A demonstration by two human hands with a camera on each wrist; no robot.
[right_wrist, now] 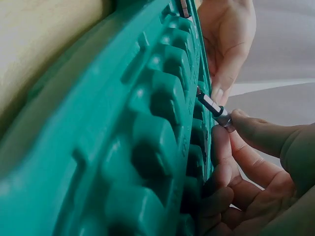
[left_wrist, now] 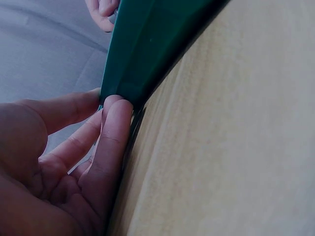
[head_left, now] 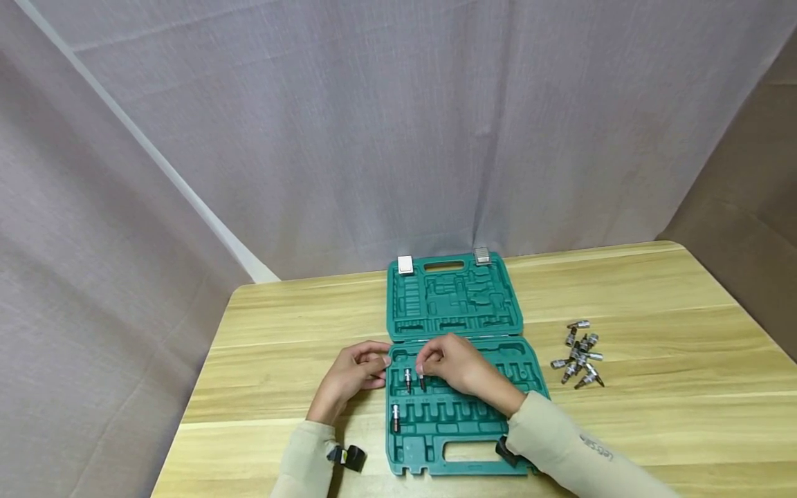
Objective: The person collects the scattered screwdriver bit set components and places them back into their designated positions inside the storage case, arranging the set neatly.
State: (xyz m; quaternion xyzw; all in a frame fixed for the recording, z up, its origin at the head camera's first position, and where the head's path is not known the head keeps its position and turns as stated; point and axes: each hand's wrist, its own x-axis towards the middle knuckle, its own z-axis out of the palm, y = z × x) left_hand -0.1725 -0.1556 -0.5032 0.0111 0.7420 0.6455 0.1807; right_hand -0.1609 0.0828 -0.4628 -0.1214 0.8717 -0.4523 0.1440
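A green plastic tool case (head_left: 414, 449) lies open on the table, its moulded lower half nearest the person. My right hand (head_left: 457, 366) pinches a bit socket (right_wrist: 225, 119) by its silver end between thumb and fingers, over the upper row of slots. The dark bit end points down toward a slot; whether it touches cannot be told. One bit socket (head_left: 407, 379) sits just left of it in the same row, and another (head_left: 396, 418) in the row below. My left hand (head_left: 355, 373) grips the case's left edge, thumb at the rim and fingers against the side wall.
Several loose bit sockets (head_left: 579, 356) lie in a pile on the wooden table (head_left: 647, 415), right of the case. The lid (head_left: 454, 297), with two latches, lies back toward the grey curtain (head_left: 373, 138) behind the table.
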